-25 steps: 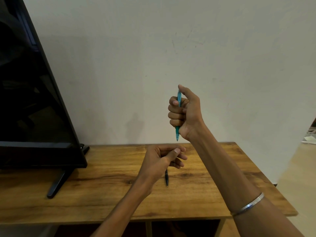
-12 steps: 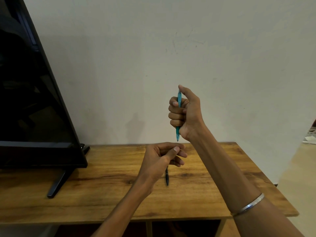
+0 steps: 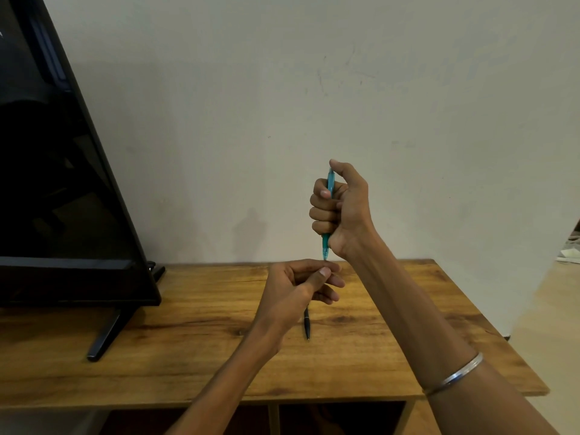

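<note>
My right hand (image 3: pixel 343 211) is raised above the wooden table (image 3: pixel 188 346) and grips a teal pen (image 3: pixel 330 183) upright in its fist, thumb on the top end, tip pointing down. My left hand (image 3: pixel 295 290) sits just below it with fingers curled and the thumb laid against the index finger. The pen's tip meets the top of that index finger. Nothing shows inside the left hand. A black pen (image 3: pixel 307 324) lies on the table under the left hand, partly hidden by it.
A large black TV (image 3: pixel 62 215) stands on the table's left side, one foot (image 3: pixel 106 334) reaching toward the front. A plain wall rises right behind the table. The table's right edge drops to the floor (image 3: pixel 552 324). A metal bracelet (image 3: pixel 455 376) circles my right wrist.
My left hand has risen a little, so its index finger now meets the teal pen's tip. The right hand and the black pen have barely moved.
</note>
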